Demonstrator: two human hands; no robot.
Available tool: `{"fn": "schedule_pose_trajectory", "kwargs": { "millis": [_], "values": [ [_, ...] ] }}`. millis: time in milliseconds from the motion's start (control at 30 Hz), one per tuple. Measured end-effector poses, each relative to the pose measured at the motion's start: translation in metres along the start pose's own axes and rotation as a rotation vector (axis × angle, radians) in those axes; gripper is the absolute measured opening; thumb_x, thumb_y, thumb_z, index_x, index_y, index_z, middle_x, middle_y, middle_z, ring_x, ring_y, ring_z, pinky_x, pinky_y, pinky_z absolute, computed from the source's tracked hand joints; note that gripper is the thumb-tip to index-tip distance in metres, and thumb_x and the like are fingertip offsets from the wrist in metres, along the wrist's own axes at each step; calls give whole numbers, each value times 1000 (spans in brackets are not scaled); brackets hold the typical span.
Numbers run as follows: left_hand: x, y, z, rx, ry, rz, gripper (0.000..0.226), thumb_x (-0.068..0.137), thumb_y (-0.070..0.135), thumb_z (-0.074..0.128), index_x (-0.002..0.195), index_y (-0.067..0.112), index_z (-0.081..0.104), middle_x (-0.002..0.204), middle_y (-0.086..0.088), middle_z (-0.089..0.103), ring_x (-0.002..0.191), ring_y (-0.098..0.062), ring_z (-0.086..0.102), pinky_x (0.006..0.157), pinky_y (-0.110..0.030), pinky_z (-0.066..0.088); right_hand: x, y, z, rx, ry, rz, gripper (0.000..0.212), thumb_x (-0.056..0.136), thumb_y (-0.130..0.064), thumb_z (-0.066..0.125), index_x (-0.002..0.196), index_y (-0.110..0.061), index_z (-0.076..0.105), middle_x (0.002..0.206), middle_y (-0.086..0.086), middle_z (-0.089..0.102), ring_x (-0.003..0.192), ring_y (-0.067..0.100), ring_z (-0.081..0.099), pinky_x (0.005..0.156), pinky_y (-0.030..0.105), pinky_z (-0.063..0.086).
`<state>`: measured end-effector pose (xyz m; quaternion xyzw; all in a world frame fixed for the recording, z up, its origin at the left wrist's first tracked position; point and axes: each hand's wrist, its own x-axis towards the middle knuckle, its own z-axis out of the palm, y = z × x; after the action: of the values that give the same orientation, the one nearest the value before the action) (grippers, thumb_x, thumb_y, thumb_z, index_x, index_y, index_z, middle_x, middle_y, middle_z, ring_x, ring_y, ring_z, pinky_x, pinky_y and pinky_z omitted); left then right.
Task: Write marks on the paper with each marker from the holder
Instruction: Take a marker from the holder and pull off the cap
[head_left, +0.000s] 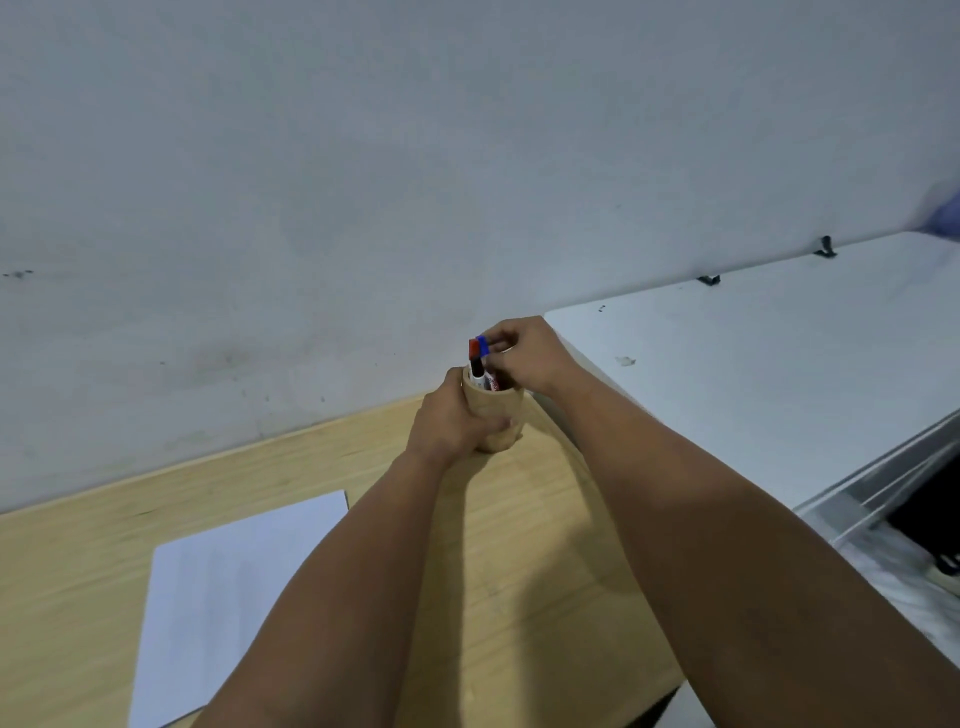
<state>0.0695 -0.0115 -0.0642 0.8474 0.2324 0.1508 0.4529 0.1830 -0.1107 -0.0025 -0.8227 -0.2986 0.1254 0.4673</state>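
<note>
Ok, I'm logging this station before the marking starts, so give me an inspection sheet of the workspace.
Surface: wooden table, bare wood around the items.
Job's things: white paper flat and unmarked; wooden holder upright with a red-capped marker and a blue-capped marker.
Clutter: nothing seen.
Grippers: left hand wraps the holder; right hand has its grip on the blue-capped marker.
Cables: nothing seen.
Surroundings: grey wall; white table to the right.

A scuffed grey wall (363, 182) backs a light wood surface (519, 545); a white table (779, 374) abuts it at right, under dim, even light.
</note>
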Motion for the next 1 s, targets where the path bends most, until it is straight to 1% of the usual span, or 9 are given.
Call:
{"fn": "schedule_pose_trajectory", "kwargs": {
  "millis": [133,267,333,433,567,667,767,900,1000],
  "values": [
    [-4,6,-1,-6,-32,-29,83,67,37,92,136,26,48,119,7,68,109,-19,66,90,-36,54,-10,-5,-7,31,99,5,26,90,5,74,112,-8,79,96,3,76,87,14,70,80,23,54],
    [-13,21,-16,72,-117,-49,112,68,37,92,158,23,27,146,-5,57,131,-27,55,107,-42,48,-14,-29,-35,120,231,-49,17,88,1,82,105,-1,79,81,1,72,73,8,68,77,16,52],
    [-22,32,-31,147,-125,-66,106,78,35,86,162,22,22,154,-9,49,138,-29,49,108,-39,45,-20,-48,-48,157,252,-99,12,91,-1,80,102,-2,76,76,1,69,60,1,65,63,10,49],
    [-39,49,-60,228,-49,-15,85,89,40,74,159,21,29,155,-11,48,138,-30,50,107,-39,43,-32,-79,-57,185,216,-160,13,99,-12,75,110,-8,69,88,8,73,66,8,67,57,11,48],
    [-64,69,-106,227,108,38,54,99,43,58,147,20,50,144,-10,60,131,-28,57,107,-43,47,-60,-119,-47,257,91,-220,16,106,-23,67,116,-12,69,84,11,75,64,14,70,66,25,56],
    [-91,77,-142,197,225,70,39,103,44,46,125,18,64,125,-3,69,119,-26,61,97,-40,50,-85,-136,-20,233,-42,-202,23,106,-27,66,122,-14,76,80,5,66,58,14,58,63,24,48],
    [-118,69,-176,186,325,55,50,102,54,38,97,13,66,93,-2,70,98,-30,65,82,-40,52,-109,-152,13,238,-219,-114,25,104,-18,60,122,-18,78,89,3,66,68,16,54,67,29,44],
    [-158,45,-217,110,344,-11,65,89,76,35,83,24,73,80,-1,75,85,-26,72,87,-43,58,-138,-175,54,213,-434,-135,19,100,-15,71,116,-10,80,104,1,79,78,13,68,71,29,53],
    [-184,26,-242,-18,362,-47,60,97,65,45,71,15,67,62,-3,67,68,-24,65,77,-39,60,-152,-187,88,291,-540,-126,25,99,-22,76,121,-11,79,99,3,79,71,13,65,61,26,51]
  ]
}}
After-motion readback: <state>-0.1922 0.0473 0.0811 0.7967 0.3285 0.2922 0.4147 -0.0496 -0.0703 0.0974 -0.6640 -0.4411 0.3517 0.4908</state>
